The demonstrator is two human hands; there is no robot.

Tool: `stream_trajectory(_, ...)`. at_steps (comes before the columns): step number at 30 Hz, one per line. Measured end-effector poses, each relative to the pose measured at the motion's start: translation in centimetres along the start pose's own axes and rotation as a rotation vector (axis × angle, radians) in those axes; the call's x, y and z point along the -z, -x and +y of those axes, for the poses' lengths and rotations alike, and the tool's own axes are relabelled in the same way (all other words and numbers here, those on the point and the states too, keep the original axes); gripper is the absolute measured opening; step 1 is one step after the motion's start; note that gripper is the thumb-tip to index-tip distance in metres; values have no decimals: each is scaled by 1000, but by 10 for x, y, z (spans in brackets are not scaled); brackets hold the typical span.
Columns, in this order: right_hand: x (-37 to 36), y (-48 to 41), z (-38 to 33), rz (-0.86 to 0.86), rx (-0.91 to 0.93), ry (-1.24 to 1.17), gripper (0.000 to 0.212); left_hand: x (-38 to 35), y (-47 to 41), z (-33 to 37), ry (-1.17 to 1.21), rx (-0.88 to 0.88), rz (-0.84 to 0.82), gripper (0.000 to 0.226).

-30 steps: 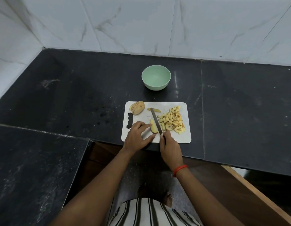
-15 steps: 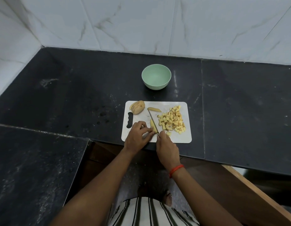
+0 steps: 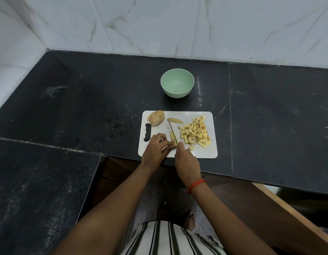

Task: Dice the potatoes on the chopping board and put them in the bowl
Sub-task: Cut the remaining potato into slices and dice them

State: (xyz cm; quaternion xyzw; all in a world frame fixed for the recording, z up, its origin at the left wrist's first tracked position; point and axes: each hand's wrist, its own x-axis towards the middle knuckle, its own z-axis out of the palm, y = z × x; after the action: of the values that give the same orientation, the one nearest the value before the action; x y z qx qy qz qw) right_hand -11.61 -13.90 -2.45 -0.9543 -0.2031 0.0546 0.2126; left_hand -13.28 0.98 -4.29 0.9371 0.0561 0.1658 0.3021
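White marble-patterned wall tiles (image 3: 159, 24) back a black stone tabletop (image 3: 86, 100) that runs into a corner at the left.

1. Chopping board (image 3: 211, 151): white, rectangular, lying flat at the near edge of the tabletop, with a handle slot along its left edge.
2. Bowl (image 3: 177, 85): pale green, upright, on the tabletop beyond the far edge of the board and apart from it. No potato shows inside it.
3. Diced potatoes (image 3: 195, 132): a loose pile of cubes on the right half of the board; one cube lies by itself near the board's near edge.
4. Sliced potato (image 3: 156, 117): unpeeled, cut into slices that sit together, at the far left corner of the board.
5. Potato strip (image 3: 175, 120): a single strip near the far edge, between the sliced potato and the pile.
6. Potato wedge (image 3: 173, 139): lies lengthwise near the middle of the board.

Left hand (image 3: 156, 150): the grip is closed on the near end of the potato wedge, fingertips pressing it to the board.

Right hand (image 3: 187, 162): the grip is clamped on the handle of the knife (image 3: 172, 129). The blade points toward the far edge and lies along the right side of the wedge, touching it. A red thread band (image 3: 196, 185) circles the right wrist.

A striped garment (image 3: 168, 238) shows at the bottom of the view.
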Motion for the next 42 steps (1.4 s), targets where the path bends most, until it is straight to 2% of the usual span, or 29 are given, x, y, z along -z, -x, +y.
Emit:
stream_trajectory(15,-2,9,5,21,-1,-120,6,0,1,-2,30,21,-20,25)
stream_trajectory(27,3,3,-10,-38,-37,-4,27,0,-1,-4,18,15,-36,29)
stream_trajectory(36,7,9,0,-81,-1,79,32,1,-3,-2,29,28,-36,31)
stream_trajectory(42,13,18,5,-159,28,185,37,-2,-2,-8,29,35,-58,21)
